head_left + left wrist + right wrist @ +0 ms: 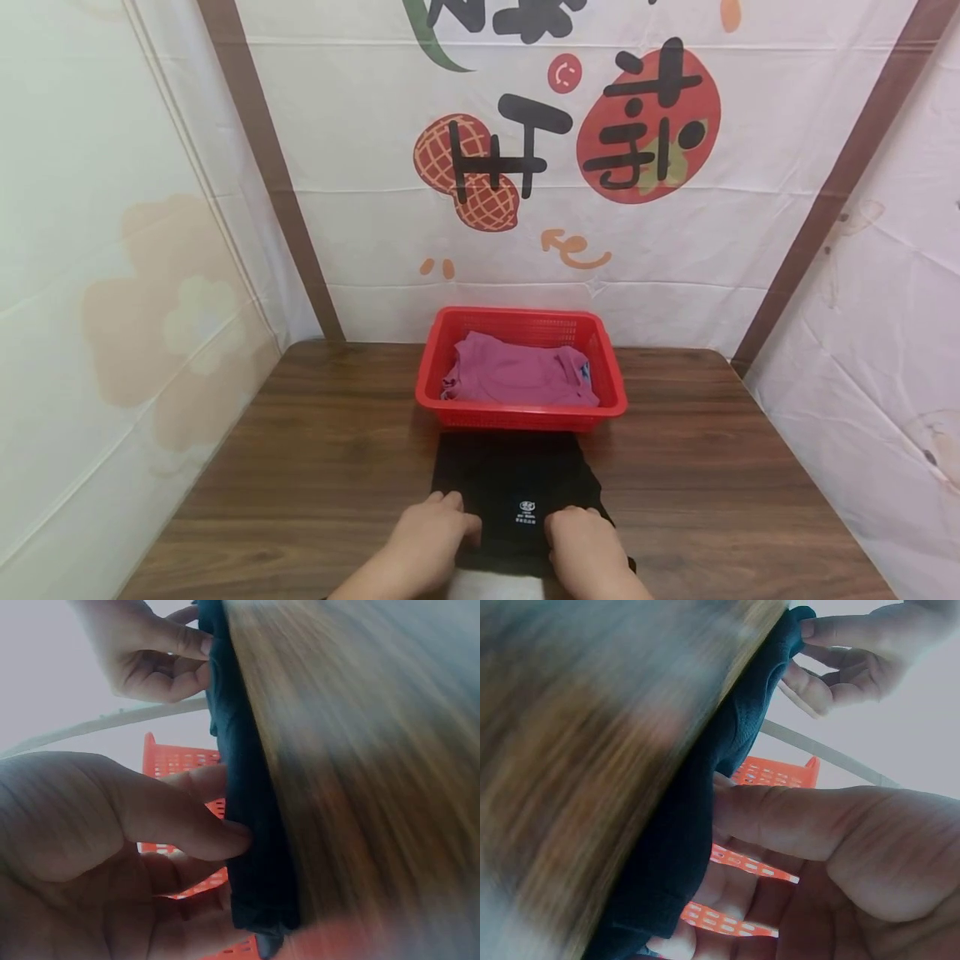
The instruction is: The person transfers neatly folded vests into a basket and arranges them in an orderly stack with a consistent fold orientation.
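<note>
A folded black garment [510,467] with a small white print lies flat on the table in front of the basket; its exact kind cannot be told. My left hand [431,533] pinches its near edge at the left, thumb on one side and fingers on the other, as the left wrist view shows on the black cloth [251,787]. Toward the right, my right hand [588,546] pinches the same edge between thumb and fingers; the right wrist view has that cloth [675,832] along the table. Part of the garment is hidden under both hands.
Just beyond the garment stands a red plastic basket [521,411], with a folded purple-pink garment [517,371] on top inside. Other patterned cloth peeks out beneath it. The wooden table [322,467] reaches back to a printed white curtain [367,208], with more fabric at both sides.
</note>
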